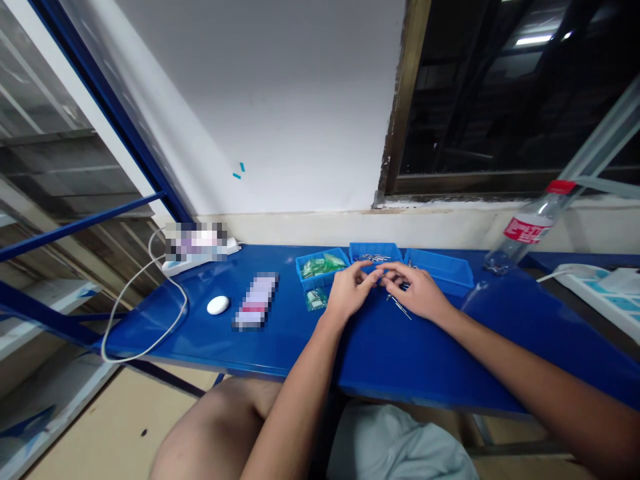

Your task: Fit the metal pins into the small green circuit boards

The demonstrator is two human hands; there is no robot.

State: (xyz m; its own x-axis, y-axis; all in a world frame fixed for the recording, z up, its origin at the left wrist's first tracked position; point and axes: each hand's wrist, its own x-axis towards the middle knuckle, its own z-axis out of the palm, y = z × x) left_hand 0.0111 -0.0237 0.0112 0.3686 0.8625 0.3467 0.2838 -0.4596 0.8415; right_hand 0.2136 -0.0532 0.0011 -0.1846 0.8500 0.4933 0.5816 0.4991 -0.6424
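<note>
My left hand (pixel 351 287) and my right hand (pixel 413 288) meet fingertip to fingertip over the blue table, in front of several small blue trays. Both are pinched closed; whatever lies between the fingers is too small to make out. Thin metal pins (pixel 399 307) lie on the table under my right hand. Similar metal pieces rest in the middle tray (pixel 375 250), just beyond my hands. Left of my left hand, the left tray (pixel 321 265) holds green packets, and one small packet (pixel 316 299) lies on the table before it. The right tray (pixel 440 268) sits beyond my right hand.
A white oval case (pixel 218 305) and a blurred-out phone-like slab (pixel 256 301) lie at the left. A white cable (pixel 106 327) loops over the table edge from a power strip (pixel 200 260). A plastic bottle (pixel 530 227) stands tilted-looking at the back right, near a white-blue board (pixel 595 297).
</note>
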